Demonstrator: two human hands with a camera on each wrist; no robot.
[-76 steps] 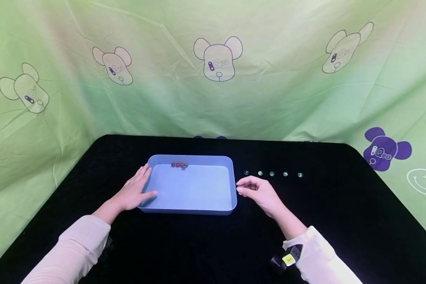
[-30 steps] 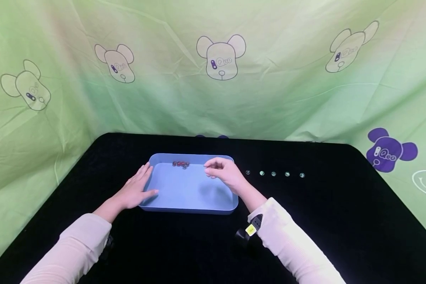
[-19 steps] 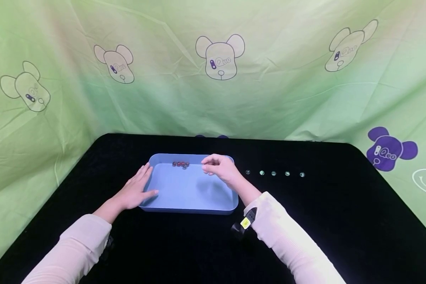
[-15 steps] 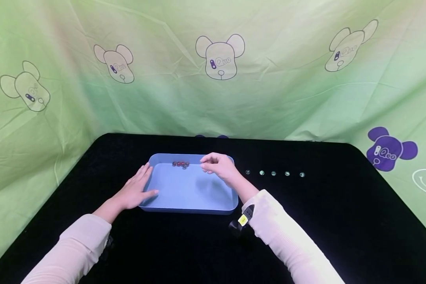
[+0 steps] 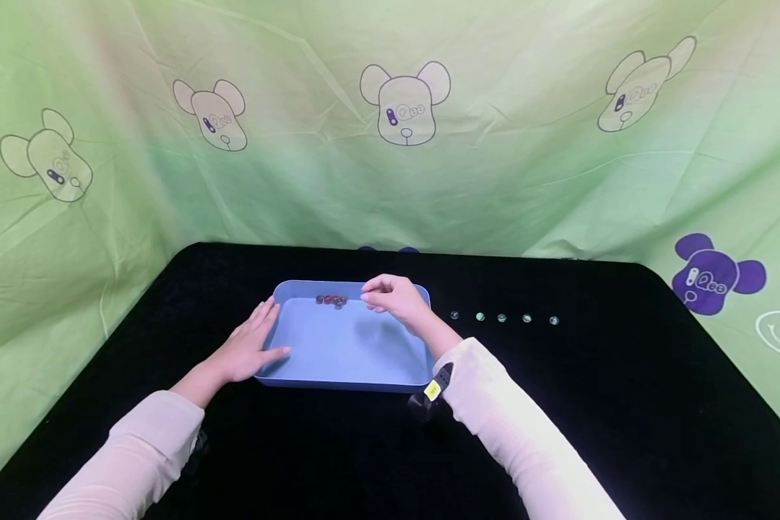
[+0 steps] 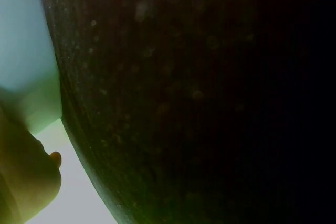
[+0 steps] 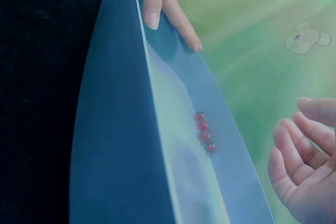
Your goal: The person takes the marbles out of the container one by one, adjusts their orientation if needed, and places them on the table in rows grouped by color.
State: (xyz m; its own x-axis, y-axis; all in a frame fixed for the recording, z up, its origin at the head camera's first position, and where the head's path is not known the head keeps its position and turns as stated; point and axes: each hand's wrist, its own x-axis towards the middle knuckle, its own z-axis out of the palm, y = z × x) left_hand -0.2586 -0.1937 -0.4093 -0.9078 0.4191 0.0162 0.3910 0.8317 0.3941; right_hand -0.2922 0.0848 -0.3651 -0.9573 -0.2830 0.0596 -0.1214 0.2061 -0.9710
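Resting along the left rim of one tray [image 5: 338, 386], the left hand [image 5: 243, 350] lies loose, fingers straight. The right hand [image 5: 396, 297] hangs over the tray's far right part, fingertips drawn together; whether they pinch anything, I cannot tell. Just left of them, against the far wall inside, lie four red beads [image 5: 328, 299] and seemingly one clear bead [image 5: 339, 306]. Right of that hand, five glassy beads [image 5: 501, 318] sit spaced in a row on the table [image 5: 624, 390]. Tray floor opens between the hands; tabletop runs beyond the row to its right edge.
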